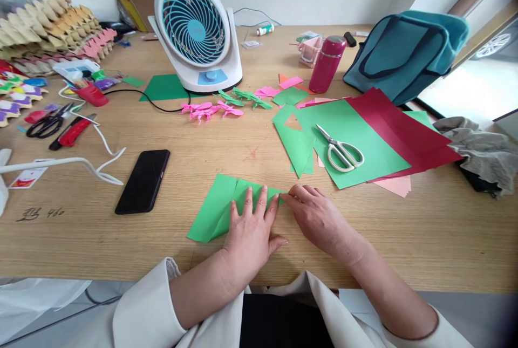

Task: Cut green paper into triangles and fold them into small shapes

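Pale wood makes up the worktop (pixel 243 154), with a white wall behind it. Near the front edge lies the folded green paper sheet (pixel 212 213). The left hand (pixel 251 232) lies flat and open on it, fingers spread, pushing it down. The right hand (pixel 313 213) has its curled fingertips at the paper's right tip. It is hard to tell if they pinch the tip or only press it.

For a sharp fold, it looks best to keep the flat hand firm so the paper cannot slide. The edges should line up, and the fingertips can rub slowly along the crease.

Counting now: one black flat phone (pixel 143 181), one white round fan with blue blades (pixel 196 32), one dark pink metal bottle (pixel 327 63) and one teal cloth bag (pixel 404 51). Scissors come to two pairs, the white-handled scissors (pixel 342 151) on a big green paper sheet (pixel 364 159) and the black-handled scissors (pixel 47 124) far left. Small pink folded paper shapes (pixel 210 110) and small green folded paper shapes (pixel 245 99) sit by the fan, too bunched to count.
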Available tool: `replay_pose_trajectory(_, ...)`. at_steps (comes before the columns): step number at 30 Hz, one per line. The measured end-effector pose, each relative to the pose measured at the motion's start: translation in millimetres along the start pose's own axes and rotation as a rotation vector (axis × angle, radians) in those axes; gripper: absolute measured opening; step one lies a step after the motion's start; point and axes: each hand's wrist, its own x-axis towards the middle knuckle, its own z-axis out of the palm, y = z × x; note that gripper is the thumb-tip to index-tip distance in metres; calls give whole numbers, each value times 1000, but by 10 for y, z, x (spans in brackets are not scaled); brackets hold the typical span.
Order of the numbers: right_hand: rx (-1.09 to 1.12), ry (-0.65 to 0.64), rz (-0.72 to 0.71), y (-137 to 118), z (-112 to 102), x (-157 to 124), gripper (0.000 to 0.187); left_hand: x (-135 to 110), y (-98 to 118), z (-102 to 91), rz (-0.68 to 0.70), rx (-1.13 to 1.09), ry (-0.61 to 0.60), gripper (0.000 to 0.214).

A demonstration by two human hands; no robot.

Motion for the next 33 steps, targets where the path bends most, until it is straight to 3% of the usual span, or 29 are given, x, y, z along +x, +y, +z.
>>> replay_pose_trajectory(17,-41,5,-18,-61,-25,-18,28,-22,62,22,-30,-17,3,90)
replay_pose_trajectory(25,-51,14,-10,-212,25,-73,25,-32,121,157,-60,-40,62,102)
replay_pose_trajectory(33,14,6,-16,-207,98,-279,54,-41,138,244,-98,-120,109,99)
